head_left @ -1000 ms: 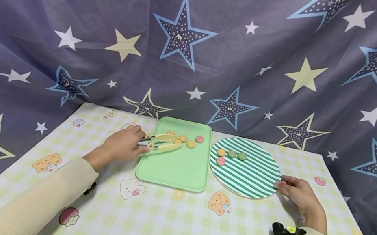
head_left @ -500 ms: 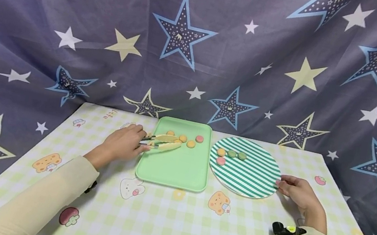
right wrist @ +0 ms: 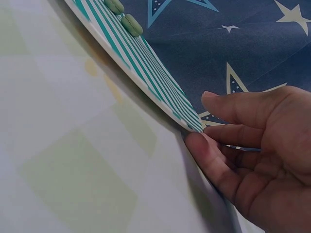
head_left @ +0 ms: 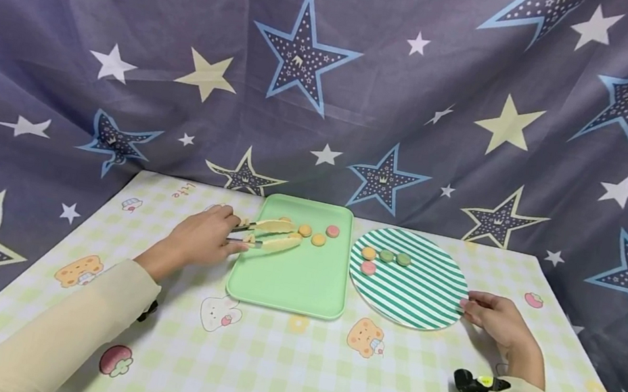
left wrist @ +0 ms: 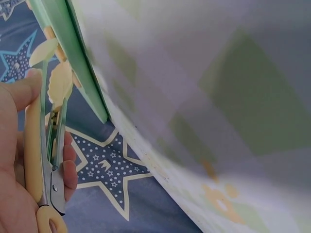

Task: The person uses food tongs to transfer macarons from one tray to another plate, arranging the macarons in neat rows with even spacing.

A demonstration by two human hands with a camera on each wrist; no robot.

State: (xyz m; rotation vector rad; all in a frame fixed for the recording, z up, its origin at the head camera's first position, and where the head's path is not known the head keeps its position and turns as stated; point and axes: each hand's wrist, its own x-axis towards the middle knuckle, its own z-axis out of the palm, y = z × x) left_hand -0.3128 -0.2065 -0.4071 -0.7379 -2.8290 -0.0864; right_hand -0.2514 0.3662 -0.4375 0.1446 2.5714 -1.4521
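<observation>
My left hand (head_left: pixel 203 234) grips a pair of tongs (left wrist: pixel 36 141) with cream handles and scalloped cream tips (head_left: pixel 282 243). The tips stand apart over the left part of the green tray (head_left: pixel 287 288), close to several yellow macarons (head_left: pixel 305 230), partly hiding some. A pink macaron (head_left: pixel 333 232) lies at the tray's upper right. On the right, my right hand (head_left: pixel 500 321) pinches the rim of a round plate (right wrist: pixel 146 73) with green and white stripes. The plate bears two green macarons (right wrist: pixel 131 25), a yellow macaron (head_left: pixel 368 253) and a pink macaron (head_left: pixel 368 268).
A checked tablecloth (head_left: pixel 285 376) with cartoon prints covers the table. Behind it hangs a dark curtain (head_left: pixel 367 95) with stars. The tray and plate sit side by side near the table's back edge, with a narrow gap between them.
The left hand has shifted slightly left and up with the tongs, whose tips now cover more of the yellow macarons. My right hand stays at the plate's rim.
</observation>
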